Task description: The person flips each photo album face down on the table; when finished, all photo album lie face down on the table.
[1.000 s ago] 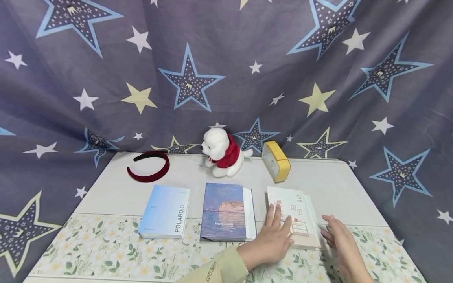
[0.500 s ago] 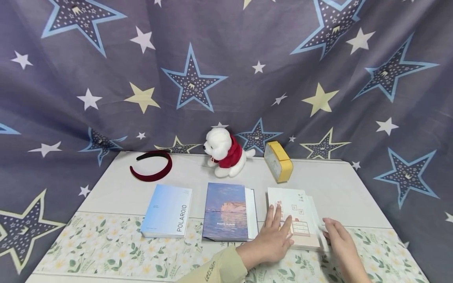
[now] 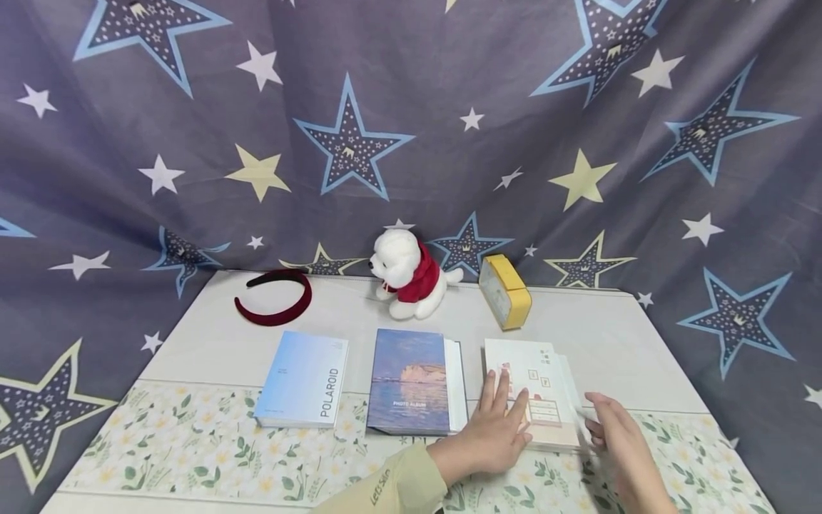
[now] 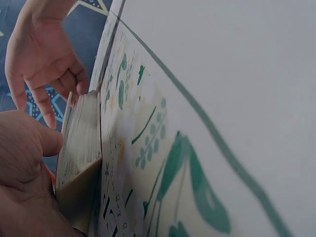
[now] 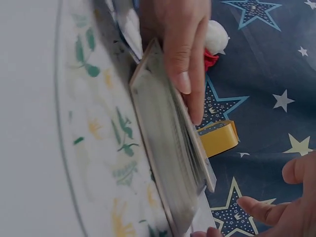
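Note:
A thick white album (image 3: 549, 378) with a small pink-and-red drawing lies closed at the right of the table. My left hand (image 3: 493, 434) rests flat on its cover, fingers spread over the lower left part. Just off the album's right edge is my right hand (image 3: 621, 439), fingers loosely bent and holding nothing. The left wrist view shows the stacked pages (image 4: 81, 133) side-on, the right hand (image 4: 47, 59) beyond them. In the right wrist view the cover (image 5: 200, 153) stands slightly apart from the page block at its free edge.
Left of the white album lie a blue seascape photo album (image 3: 407, 378) and a light-blue POLAROID album (image 3: 298, 378). Behind them are a dark red headband (image 3: 282, 314), a white toy dog (image 3: 394, 260) in a red hoodie and a yellow clock (image 3: 514, 303). A star-patterned curtain (image 3: 424, 64) hangs behind.
My right hand came in against the album's right edge half a second ago, with a loose sheet edge by its fingers, and now stands slightly off it. The left hand has stayed on the cover.

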Demonstrator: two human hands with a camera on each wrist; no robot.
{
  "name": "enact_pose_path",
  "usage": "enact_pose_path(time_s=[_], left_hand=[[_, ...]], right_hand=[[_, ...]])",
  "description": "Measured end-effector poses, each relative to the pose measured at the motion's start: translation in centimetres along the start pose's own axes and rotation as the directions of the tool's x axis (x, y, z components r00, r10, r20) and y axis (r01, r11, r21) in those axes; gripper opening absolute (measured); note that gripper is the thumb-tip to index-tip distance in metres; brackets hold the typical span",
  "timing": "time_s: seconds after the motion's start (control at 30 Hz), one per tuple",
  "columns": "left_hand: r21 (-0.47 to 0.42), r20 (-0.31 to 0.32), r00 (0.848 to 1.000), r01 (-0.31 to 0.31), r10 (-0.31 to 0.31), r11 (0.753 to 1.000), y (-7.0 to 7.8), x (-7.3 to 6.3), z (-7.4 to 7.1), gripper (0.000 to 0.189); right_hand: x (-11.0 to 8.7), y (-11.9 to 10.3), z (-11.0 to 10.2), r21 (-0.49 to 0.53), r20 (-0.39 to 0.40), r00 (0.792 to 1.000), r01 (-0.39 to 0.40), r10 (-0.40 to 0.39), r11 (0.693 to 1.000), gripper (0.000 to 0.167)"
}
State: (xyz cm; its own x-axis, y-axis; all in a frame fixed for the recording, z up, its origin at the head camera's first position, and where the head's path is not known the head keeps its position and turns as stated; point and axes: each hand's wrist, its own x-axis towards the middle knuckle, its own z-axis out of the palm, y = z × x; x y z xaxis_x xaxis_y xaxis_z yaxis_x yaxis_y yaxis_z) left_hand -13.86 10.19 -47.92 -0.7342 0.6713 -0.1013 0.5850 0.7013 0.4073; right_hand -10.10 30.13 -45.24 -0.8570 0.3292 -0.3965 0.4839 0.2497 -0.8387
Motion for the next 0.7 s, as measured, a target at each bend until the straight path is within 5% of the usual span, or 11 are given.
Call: enact_pose_path(time_s=[0.37, 0.7], left_hand=[[-0.099, -0.011, 1.000, -0.007, 0.006, 0.995, -0.6, 0.4, 0.8, 0.065], [-0.272, 0.006, 1.000, 0.025, -0.024, 0.962, -0.4, 0.0, 0.0, 0.067]], right_hand=[[1.0, 0.2, -0.3, 0.161, 0.003, 0.997, -0.073, 0.074, 0.984, 0.081], [1.0, 0.7, -1.4, 0.257, -0.065, 0.998, -0.010, 0.027, 0.966, 0.080]])
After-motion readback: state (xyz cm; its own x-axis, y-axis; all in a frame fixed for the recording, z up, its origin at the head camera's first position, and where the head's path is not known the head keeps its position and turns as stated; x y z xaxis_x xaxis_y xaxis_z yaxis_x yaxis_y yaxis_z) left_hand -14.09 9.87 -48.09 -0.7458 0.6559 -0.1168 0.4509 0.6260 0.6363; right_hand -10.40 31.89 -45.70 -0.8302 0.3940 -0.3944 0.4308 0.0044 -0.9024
